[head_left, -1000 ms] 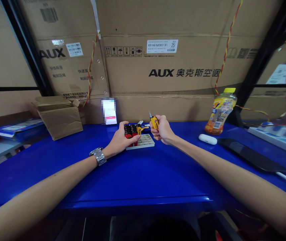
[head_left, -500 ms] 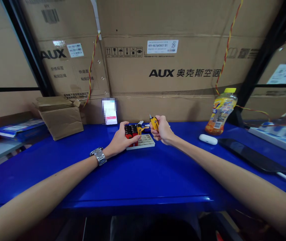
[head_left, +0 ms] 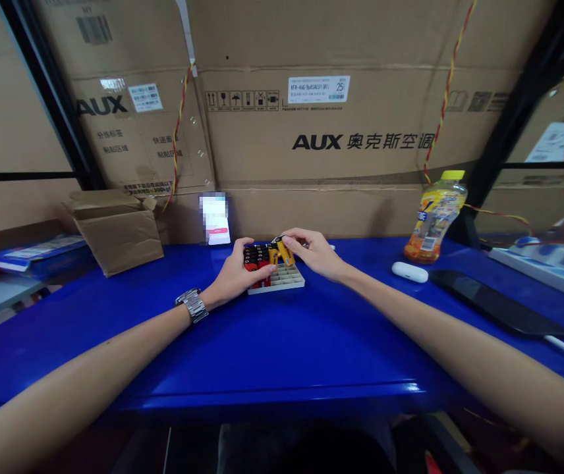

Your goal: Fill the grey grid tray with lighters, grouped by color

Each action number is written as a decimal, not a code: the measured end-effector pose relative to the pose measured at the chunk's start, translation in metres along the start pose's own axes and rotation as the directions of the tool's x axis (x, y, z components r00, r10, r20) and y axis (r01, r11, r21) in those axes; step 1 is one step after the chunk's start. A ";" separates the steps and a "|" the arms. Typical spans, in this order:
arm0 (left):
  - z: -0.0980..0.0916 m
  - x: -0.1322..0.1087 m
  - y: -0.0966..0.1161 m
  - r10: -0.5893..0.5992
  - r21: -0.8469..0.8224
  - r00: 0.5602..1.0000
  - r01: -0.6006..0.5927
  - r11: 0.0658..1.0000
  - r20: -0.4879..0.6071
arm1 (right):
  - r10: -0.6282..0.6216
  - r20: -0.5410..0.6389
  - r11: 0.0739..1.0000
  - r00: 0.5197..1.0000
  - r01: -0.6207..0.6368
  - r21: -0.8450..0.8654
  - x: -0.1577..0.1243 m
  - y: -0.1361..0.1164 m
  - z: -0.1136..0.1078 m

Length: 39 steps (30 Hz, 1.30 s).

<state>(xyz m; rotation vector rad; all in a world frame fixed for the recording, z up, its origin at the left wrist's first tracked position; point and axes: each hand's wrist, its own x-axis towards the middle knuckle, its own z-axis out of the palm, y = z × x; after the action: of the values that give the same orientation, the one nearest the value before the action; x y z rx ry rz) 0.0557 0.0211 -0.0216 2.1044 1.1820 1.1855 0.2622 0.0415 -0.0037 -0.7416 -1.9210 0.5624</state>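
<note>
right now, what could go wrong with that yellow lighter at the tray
1. The right hand holds the yellow lighter tilted against the red lighters in the tray; it may jam or tip them.
2. Only the left hand, wrapped round the red lighters, steadies the tray; a push could slide it on the table.
3. A pressed trigger might spark near the cardboard boxes.

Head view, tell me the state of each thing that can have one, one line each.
Tray, left cells filled, right cells empty.
Yellow lighter, unlit, tilted, pinched by right hand over the tray.
Red lighters, standing in tray, gripped by left hand.
Cardboard box, flaps open.
Bottle, upright, capped.
Phone, propped up, screen lit.
Earbud case, shut.
Tablet, flat, screen dark.
</note>
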 end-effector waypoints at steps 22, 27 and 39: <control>-0.010 0.007 -0.004 0.023 -0.085 0.994 -0.014 0.996 0.107 | -0.057 0.176 0.829 0.983 0.145 -0.539 -0.004 0.024 -0.019; -0.037 0.016 -0.001 0.043 -0.048 0.947 -0.029 0.998 0.319 | 0.042 0.418 0.648 0.907 0.294 -0.703 -0.004 0.036 -0.020; -0.097 0.006 -0.013 -0.168 -0.004 0.935 0.178 0.984 0.312 | 0.046 0.363 0.487 0.931 0.297 -0.821 0.001 0.031 -0.016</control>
<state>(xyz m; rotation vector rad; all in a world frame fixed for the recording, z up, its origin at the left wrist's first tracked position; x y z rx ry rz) -0.0309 0.0310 0.0236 2.0226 1.1629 0.7552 0.2838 0.0655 -0.0162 -1.1597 -2.5657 -0.5308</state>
